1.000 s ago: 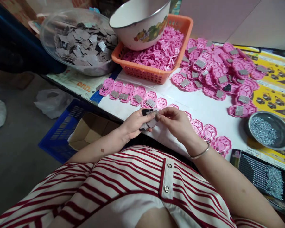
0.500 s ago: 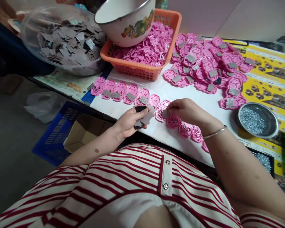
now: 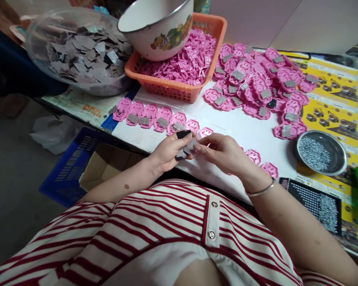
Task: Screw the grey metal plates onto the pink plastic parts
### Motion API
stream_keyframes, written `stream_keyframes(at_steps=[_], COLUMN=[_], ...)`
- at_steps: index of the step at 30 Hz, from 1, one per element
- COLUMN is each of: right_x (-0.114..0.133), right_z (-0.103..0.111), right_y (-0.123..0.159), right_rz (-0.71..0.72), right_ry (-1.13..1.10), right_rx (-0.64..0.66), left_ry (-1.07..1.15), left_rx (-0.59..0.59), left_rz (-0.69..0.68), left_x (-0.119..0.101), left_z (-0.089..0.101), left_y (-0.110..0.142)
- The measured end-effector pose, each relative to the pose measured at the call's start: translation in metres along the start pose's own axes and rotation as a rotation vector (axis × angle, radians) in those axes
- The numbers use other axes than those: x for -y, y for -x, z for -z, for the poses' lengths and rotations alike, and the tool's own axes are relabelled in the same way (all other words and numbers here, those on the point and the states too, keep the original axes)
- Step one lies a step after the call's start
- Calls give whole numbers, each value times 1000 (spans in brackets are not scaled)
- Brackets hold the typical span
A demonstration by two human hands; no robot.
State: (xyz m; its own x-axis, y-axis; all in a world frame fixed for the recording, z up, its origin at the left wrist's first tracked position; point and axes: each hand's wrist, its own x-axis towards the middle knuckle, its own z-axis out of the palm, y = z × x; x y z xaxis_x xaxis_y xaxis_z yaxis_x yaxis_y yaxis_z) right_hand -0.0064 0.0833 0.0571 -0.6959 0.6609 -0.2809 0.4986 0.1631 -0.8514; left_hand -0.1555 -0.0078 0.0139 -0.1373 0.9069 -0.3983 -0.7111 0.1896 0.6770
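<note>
My left hand (image 3: 168,151) is closed around several small flat plates, grey and black. My right hand (image 3: 226,153) meets it from the right, thumb and forefinger pinching the edge of a grey plate (image 3: 190,147) in that bunch. Behind and beneath both hands runs a row of pink plastic casings (image 3: 150,111) on white paper. Grey plates lie on several casings at the row's left part. My right hand and forearm hide some casings in the middle of the row; others show beyond it to the right.
An orange basket (image 3: 167,92) of small pink parts supports an enamel bowl (image 3: 155,39). A clear tub (image 3: 35,59) of grey plates stands left. A heap of pink casings (image 3: 256,85) lies behind. At right are a metal bowl (image 3: 342,161) of screws and a black tray (image 3: 304,196).
My right hand has left a casing in the row, where it held a grey plate, and moved left to the bunch. My left hand has shifted slightly right.
</note>
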Motion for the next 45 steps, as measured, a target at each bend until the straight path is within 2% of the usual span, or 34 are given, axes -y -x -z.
stream_keyframes(at_steps=[3,9,13,18,22,24,27,29,31,33,35,38,40,42,43,45], right_x=[-5,-12,-14,-15,-15,-18,-32,-47,-64,-78,-88,-89,-79,-61,-51,-32], right_z=[-11,-17,-18,-19,-17,-10,10,24,36,44,49,53,51,44,39,26], right_y=[3,5,10,13,17,22,30,35,39,40,41,41,42,43,43,40], right_rz=[-55,-119,-143,-123,-37,86,333,508,634,720,762,759,715,604,521,371], right_ry=[-85,-304,-383,-455,-447,-328,174,602,872,999,1036,1033,941,713,573,312], right_rx=[-50,-78,-130,-239,-240,-293,-392,-331,-237,-166,-126,-140,-254,-404,-428,-368], left_ry=[-5,4,-15,-10,-8,-8,-24,-34,-38,-40,-43,-48,-77,-126,-150,-189], left_rx=[43,-22,-1,-58,-45,-45,-88,-116,-123,-115,-102,-63,-19,27,47,98], left_rz=[-24,-4,-16,-2,4,0,5,8,6,8,14,27,54,109,142,194], left_x=[3,10,12,12,11,9,6,5,5,7,9,10,11,12,14,17], left_z=[-3,0,0,-1,0,2,4,5,6,6,6,6,4,0,-3,-8], left_y=[-1,1,2,2,4,6,9,10,10,10,11,12,12,13,13,13])
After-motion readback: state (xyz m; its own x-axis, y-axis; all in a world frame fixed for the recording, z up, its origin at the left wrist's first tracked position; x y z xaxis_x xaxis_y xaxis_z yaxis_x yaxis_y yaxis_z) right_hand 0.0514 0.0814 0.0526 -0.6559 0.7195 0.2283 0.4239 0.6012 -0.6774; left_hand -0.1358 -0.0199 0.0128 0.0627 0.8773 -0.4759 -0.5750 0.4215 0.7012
